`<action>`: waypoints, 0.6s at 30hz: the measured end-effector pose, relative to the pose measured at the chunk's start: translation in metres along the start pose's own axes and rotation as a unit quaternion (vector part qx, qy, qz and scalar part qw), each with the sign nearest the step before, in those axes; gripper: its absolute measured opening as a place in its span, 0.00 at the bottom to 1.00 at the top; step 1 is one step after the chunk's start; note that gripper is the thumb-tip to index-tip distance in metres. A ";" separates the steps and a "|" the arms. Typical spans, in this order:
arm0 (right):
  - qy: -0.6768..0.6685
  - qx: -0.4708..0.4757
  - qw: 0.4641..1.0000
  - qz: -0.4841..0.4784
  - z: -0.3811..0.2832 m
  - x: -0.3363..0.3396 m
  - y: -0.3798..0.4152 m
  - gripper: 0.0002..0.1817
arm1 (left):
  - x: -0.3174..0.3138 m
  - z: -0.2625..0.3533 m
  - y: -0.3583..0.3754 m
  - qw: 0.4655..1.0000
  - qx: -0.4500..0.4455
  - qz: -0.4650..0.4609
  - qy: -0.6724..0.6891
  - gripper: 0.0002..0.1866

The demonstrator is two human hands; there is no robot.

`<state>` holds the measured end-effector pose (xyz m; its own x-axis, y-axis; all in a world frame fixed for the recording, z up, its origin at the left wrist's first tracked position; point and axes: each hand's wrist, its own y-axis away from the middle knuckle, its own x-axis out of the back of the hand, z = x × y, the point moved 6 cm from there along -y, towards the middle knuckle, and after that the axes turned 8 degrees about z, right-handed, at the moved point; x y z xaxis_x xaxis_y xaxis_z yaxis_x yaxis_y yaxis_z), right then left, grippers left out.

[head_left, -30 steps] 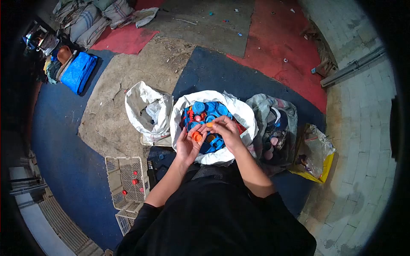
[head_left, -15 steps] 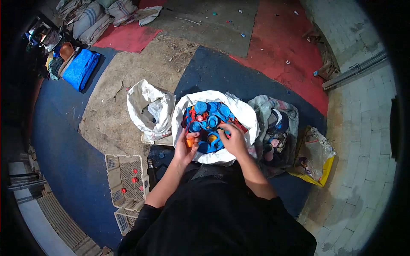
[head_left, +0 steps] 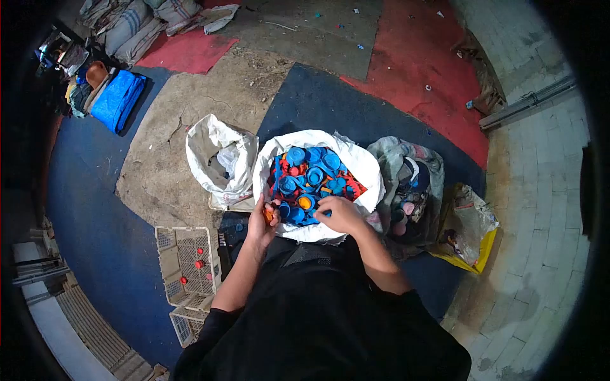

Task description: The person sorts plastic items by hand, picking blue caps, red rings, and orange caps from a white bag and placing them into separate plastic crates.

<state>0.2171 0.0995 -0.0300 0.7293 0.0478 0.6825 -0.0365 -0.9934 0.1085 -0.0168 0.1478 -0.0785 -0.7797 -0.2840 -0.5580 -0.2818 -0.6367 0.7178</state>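
Note:
A wide white sack (head_left: pixel 367 166) stands open in front of me, filled with blue plastic caps (head_left: pixel 314 176) and smaller red and orange pieces. At its near left rim, my left hand (head_left: pixel 258 227) is closed around an orange cap (head_left: pixel 268 216), partly hidden by the fingers. My right hand (head_left: pixel 343 216) reaches over the near right part of the pile, its fingers curled together at the blue caps. Whatever lies between those fingertips is too hidden to name. A blue cap with an orange centre (head_left: pixel 305 202) lies between the two hands.
Left of the sack stands a smaller white sack (head_left: pixel 202 155) with clear plastic inside. A cream crate (head_left: pixel 180 238) holds several red caps. To the right are a greyish sack (head_left: pixel 435 171) of mixed items and a yellow bag (head_left: pixel 486 254). A wall (head_left: pixel 540 222) runs along the right.
My left hand has drawn slightly left and its fingers have closed further over the orange cap. The right hand has shifted a little toward me, its fingers curling in. The camera view moved slightly.

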 end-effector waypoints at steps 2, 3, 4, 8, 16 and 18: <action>0.053 -0.098 0.994 0.017 0.016 0.010 -0.007 0.08 | 0.001 0.002 0.001 1.000 0.001 -0.002 -0.010 0.24; 0.126 -0.132 0.981 0.064 0.016 0.023 -0.009 0.09 | 0.001 0.001 0.002 1.000 0.001 -0.002 -0.015 0.24; 0.137 -0.098 0.980 0.105 0.035 0.018 -0.014 0.11 | -0.002 0.003 0.002 1.000 -0.004 0.002 -0.020 0.24; 0.175 -0.088 0.974 0.110 0.065 0.000 -0.022 0.14 | 0.002 0.000 -0.004 1.000 0.010 0.011 -0.006 0.25; 0.193 -0.036 0.976 0.089 0.049 -0.004 -0.018 0.17 | -0.002 -0.003 -0.004 1.000 -0.002 -0.007 0.006 0.24; 0.136 -0.014 0.987 0.082 0.049 0.001 -0.015 0.16 | -0.001 -0.003 -0.003 1.000 -0.002 -0.005 0.001 0.24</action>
<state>0.2517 0.1098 -0.0660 0.5025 -0.0839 0.8605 -0.1606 -0.9870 -0.0025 -0.0133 0.1480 -0.0810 -0.7758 -0.2796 -0.5657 -0.2873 -0.6416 0.7112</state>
